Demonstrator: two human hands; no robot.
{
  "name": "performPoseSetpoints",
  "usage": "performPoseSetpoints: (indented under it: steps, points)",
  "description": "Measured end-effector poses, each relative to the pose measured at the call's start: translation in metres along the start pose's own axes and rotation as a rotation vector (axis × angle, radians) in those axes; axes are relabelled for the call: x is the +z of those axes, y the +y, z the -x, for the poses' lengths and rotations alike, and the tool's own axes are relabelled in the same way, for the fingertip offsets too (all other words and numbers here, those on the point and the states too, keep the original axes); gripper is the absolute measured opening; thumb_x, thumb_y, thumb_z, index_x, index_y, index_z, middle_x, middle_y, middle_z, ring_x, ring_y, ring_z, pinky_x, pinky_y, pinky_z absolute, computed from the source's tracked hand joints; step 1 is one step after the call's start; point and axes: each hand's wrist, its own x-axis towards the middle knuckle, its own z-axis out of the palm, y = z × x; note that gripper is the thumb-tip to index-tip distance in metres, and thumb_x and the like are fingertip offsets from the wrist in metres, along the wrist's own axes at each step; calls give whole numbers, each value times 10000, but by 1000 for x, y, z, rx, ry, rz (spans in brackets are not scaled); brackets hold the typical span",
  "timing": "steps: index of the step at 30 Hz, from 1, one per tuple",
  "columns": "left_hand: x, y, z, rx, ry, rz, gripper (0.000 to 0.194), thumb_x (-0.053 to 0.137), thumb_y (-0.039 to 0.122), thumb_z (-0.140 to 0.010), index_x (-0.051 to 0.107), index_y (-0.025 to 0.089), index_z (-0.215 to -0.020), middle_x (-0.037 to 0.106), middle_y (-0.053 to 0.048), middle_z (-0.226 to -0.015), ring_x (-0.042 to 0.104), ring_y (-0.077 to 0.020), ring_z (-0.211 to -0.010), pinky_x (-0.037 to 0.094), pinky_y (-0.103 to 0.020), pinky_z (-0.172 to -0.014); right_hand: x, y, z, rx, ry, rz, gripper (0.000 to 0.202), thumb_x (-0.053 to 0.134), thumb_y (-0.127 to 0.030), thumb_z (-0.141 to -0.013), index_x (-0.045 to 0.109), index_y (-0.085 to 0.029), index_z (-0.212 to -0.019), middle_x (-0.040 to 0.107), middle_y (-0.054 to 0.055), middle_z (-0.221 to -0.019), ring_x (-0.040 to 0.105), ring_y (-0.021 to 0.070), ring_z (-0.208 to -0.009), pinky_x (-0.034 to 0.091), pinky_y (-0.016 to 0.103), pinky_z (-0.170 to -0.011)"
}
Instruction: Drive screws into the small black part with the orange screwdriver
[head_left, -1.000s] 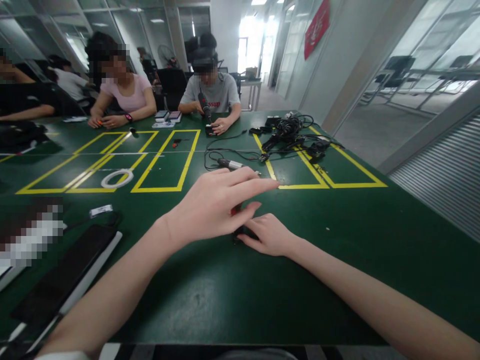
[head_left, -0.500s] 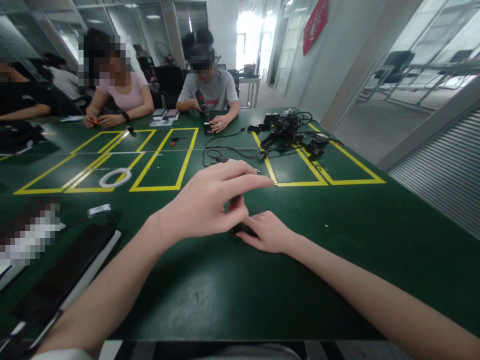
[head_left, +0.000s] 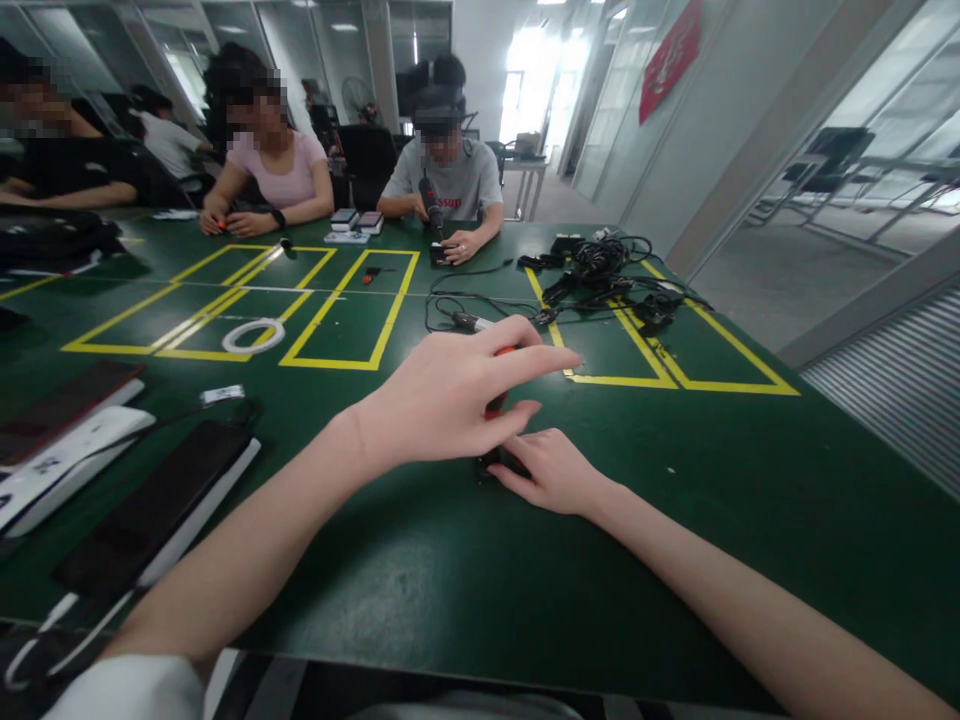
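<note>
My left hand (head_left: 450,390) is held above the green table (head_left: 390,600), its fingers curled around a red and black handle (head_left: 496,402) that stands roughly upright and is mostly hidden. The index finger points out to the right and the thumb is a little apart from the handle. Just below and to the right, my right hand (head_left: 559,475) rests on the table, thumb and fingers closed on a small black object (head_left: 491,462). The lower end of the handle is hidden between the two hands.
Black phones on white power banks (head_left: 161,500) lie at the left, beside a white tape ring (head_left: 253,337). Tangled black cables (head_left: 600,265) lie at the back right. Across the table, a person in a grey shirt (head_left: 465,190) holds a power tool.
The view has shifted, so the scene sits a little differently in it. My left thumb and fingers are further apart, and more of the red top of the handle shows.
</note>
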Motion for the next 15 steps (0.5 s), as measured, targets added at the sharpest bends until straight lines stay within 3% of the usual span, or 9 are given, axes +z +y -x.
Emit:
performPoseSetpoints:
  steps: [5, 10, 15]
  points:
    - [-1, 0, 0, 20, -8, 13, 467, 488, 73, -919, 620, 201, -1349, 655, -94, -1189, 668, -171, -963, 529, -262, -796, 0, 1, 0, 8, -2, -12, 264, 487, -386, -1053, 623, -161, -1076, 789, 101, -834, 729, 242, -699, 351, 304, -605]
    - [-1, 0, 0, 18, -11, -5, 439, 532, 131, -931, 615, 184, -1359, 647, -97, -1188, 664, -180, -947, 528, -270, -783, 0, 1, 0, 15, -8, -11, 253, 501, -374, -1051, 625, -157, -1090, 783, 95, -832, 719, 231, -694, 355, 296, -607]
    - [-1, -1, 0, 13, -14, -6, 453, 488, 91, -939, 613, 189, -1363, 660, -84, -1142, 661, -168, -940, 523, -260, -790, 1, 1, 0, 13, -12, -15, 265, 486, -388, -1056, 620, -162, -1082, 775, 85, -817, 705, 222, -679, 347, 293, -600]
